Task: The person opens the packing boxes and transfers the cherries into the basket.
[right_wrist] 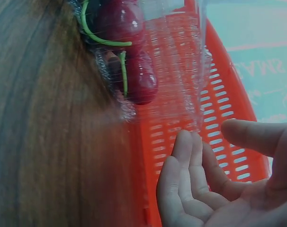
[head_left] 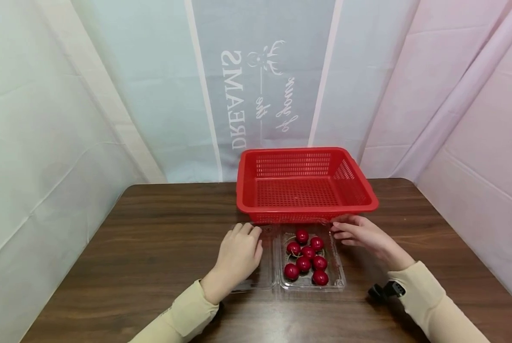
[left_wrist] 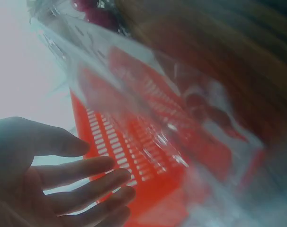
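Note:
A hinged clear plastic box [head_left: 339, 275] lies unfolded on the table, its lid [head_left: 265, 275] flat to the left. Several dark red cherries [head_left: 308, 252] with green stems sit in its right half. My left hand [head_left: 239, 250] is over the lid; in the left wrist view its fingers [left_wrist: 86, 191] are extended beside the clear plastic, holding nothing. At the box's far right corner is my right hand [head_left: 365, 236]. Its loosely bent fingers [right_wrist: 181, 156] are close to the plastic wall in the right wrist view, with thumb apart; contact is hard to tell.
Just behind the box stands a red plastic basket [head_left: 307, 209] with slotted walls and nothing in it. Brown wood-grain tabletop [head_left: 153, 247] surrounds them. A printed curtain [head_left: 260, 95] hangs behind the table, with pale cloth at both sides.

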Demonstrator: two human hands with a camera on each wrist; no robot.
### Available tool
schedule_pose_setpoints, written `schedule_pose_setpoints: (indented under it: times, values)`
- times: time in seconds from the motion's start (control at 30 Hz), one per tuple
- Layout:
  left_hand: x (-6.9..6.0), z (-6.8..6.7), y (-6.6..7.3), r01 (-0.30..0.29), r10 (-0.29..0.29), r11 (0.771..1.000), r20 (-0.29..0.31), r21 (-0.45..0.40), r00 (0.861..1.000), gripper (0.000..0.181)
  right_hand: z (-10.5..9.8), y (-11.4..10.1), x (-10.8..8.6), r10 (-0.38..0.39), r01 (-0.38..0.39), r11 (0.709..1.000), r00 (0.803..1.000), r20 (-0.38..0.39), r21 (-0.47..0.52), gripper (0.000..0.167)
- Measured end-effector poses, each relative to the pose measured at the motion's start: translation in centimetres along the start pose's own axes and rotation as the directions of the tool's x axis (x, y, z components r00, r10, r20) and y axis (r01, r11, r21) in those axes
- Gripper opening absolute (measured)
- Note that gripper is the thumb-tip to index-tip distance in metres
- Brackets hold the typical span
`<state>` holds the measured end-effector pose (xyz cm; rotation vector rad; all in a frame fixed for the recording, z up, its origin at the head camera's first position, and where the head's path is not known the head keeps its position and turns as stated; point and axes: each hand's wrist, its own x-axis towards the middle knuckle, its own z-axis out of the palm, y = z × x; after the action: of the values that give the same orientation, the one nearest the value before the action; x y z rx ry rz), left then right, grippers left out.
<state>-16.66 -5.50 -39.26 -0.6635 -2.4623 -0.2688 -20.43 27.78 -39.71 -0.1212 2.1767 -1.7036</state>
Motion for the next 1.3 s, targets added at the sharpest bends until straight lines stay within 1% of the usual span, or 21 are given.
schedule_pose_setpoints:
  times: [0.1,0.2,0.3,0.43,0.63,0.8,0.93,1.0,1.1,1.17,1.3]
  values:
    - [0.3,0.2,0.6,-0.018,0.018,1.000,0.000,-0.007,1.000,0.012,0.1,-0.4,-0.2,-0.006,0.006,1.000,1.000,-0.013,-0.023,0.051]
    - [0.6,0.3,1.1,-0.031,0.031,0.999,0.010,-0.013,0.999,0.010,0.3,-0.8,-0.4,-0.009,0.009,1.000,1.000,-0.007,-0.027,0.050]
    - [0.8,0.4,1.6,-0.033,0.034,0.999,0.029,-0.014,0.999,0.010,0.4,-1.1,-0.5,-0.014,0.014,0.999,1.000,0.002,-0.034,0.050]
    - [1.2,0.5,2.0,-0.034,0.035,0.999,0.051,-0.010,0.998,0.008,0.6,-1.4,-0.6,-0.010,0.010,0.998,1.000,-0.008,-0.059,0.050]
    - [1.5,0.6,2.2,-0.048,0.047,0.999,0.073,0.002,0.996,0.008,0.8,-1.5,-0.5,-0.014,0.011,0.994,1.000,-0.026,-0.112,0.049]
    - [1.5,0.7,2.3,-0.069,0.068,0.998,0.092,0.004,0.993,0.009,1.2,-1.9,-0.7,-0.030,0.022,0.987,0.998,-0.047,-0.158,0.047]
    - [1.4,0.6,2.4,-0.079,0.078,0.997,0.103,0.009,0.992,0.008,1.7,-2.5,-1.0,-0.045,0.035,0.980,0.998,-0.049,-0.196,0.044]
    - [1.4,0.5,2.4,-0.084,0.082,0.996,0.108,0.012,0.991,0.007,1.9,-2.8,-1.1,-0.059,0.048,0.972,0.997,-0.041,-0.232,0.042]
    - [1.4,0.3,2.5,-0.093,0.091,0.996,0.127,0.009,0.988,0.008,2.3,-3.3,-1.2,-0.093,0.084,0.949,0.995,-0.018,-0.305,0.037]
    - [1.3,0.3,2.5,-0.099,0.097,0.995,0.143,0.005,0.985,0.010,2.6,-3.6,-1.4,-0.128,0.123,0.931,0.992,0.008,-0.345,0.033]
    - [1.3,0.2,2.4,-0.104,0.102,0.995,0.164,0.003,0.981,0.013,3.6,-4.3,-1.6,-0.180,0.185,0.901,0.982,0.050,-0.392,0.028]
